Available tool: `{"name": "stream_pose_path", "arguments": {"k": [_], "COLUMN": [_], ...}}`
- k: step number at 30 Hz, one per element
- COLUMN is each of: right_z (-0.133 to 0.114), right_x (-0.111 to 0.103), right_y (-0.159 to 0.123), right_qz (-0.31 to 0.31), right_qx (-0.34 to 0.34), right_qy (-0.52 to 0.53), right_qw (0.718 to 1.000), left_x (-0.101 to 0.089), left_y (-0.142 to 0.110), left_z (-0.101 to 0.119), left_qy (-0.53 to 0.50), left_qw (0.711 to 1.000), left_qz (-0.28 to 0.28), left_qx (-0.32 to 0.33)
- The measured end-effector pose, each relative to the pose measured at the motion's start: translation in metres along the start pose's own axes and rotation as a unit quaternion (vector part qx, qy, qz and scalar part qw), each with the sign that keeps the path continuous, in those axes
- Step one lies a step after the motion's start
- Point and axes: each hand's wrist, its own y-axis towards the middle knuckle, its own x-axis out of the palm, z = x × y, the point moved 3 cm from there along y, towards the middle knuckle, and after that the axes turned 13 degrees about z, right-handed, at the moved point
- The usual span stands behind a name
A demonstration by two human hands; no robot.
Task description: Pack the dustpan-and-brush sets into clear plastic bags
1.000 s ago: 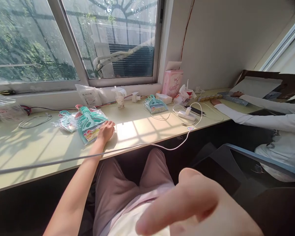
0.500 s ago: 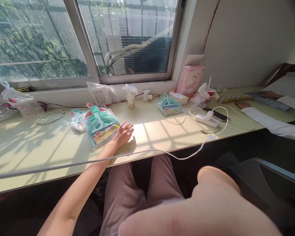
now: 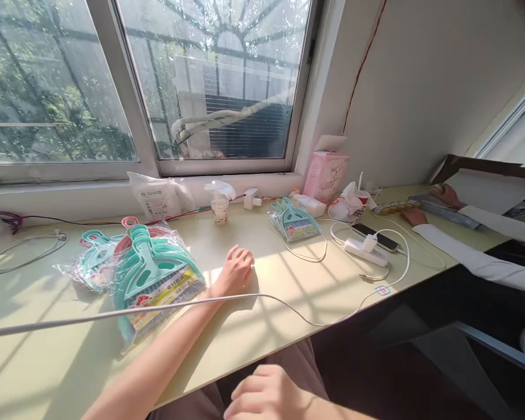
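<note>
Nearest, the right hand point(image 3: 265, 396) hovers over the lap with fingers curled; whether its grip holds anything, I can't tell. Beyond the front edge of the worktop point(image 3: 245, 341), a white cable point(image 3: 284, 302) crosses the left wrist. The left hand point(image 3: 237, 269) rests there, its grip loosely open and visibly holding nothing, beside bagged teal dustpans point(image 3: 157, 271). Farther back stand a cup point(image 3: 220, 210) and a pink box point(image 3: 326, 177).
</note>
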Motion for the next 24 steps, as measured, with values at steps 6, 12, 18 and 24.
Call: {"name": "stream_pose_path", "arguments": {"k": [6, 12, 18, 24], "right_z": [0.144, 0.267, 0.298, 0.292], "right_x": [-0.075, -0.152, -0.163, -0.169], "right_y": [0.082, 0.113, 0.075, 0.076], "right_qz": [0.169, 0.08, 0.076, 0.159], "right_qx": [0.252, 0.476, 0.468, 0.503], "right_qy": [-0.249, -0.501, -0.494, -0.417], "right_qw": [0.92, 0.719, 0.729, 0.74], "left_x": [-0.002, -0.004, 0.001, -0.005], "left_y": [-0.007, -0.007, -0.011, -0.009], "left_z": [-0.003, 0.004, -0.002, -0.005], "left_qy": [-0.046, -0.075, -0.089, -0.152], "left_qw": [0.991, 0.988, 0.987, 0.975], "left_qz": [-0.024, -0.028, -0.013, -0.051], "left_qx": [-0.121, -0.135, -0.136, -0.153]}}
